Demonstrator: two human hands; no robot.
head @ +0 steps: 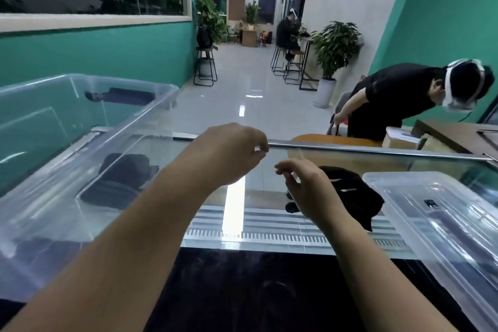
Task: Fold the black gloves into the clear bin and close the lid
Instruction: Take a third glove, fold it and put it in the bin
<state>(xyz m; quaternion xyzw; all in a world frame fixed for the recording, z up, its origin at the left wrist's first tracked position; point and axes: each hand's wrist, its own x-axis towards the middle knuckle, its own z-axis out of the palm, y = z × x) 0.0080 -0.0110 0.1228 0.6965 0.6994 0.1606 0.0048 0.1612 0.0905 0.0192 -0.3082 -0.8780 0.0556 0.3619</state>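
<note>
The clear bin [151, 116] stands open at the left on a glass counter [350, 152]. Dark folded gloves [121, 180] lie on its floor. More black gloves [353, 194] sit in a heap on the glass at centre right. The clear lid [442, 213] lies flat at the far right. My left hand [231, 153] hovers above the counter's middle with fingers loosely curled and holds nothing. My right hand [307, 186] hangs just left of the heap, fingers relaxed and spread, partly covering its left edge.
A metal rail [377, 149] runs along the counter's far edge. Beyond it a person in black [398, 94] bends over a wooden table [458, 132]. Stools [206, 67], potted plants [334, 46] and another seated person stand farther down the tiled hall.
</note>
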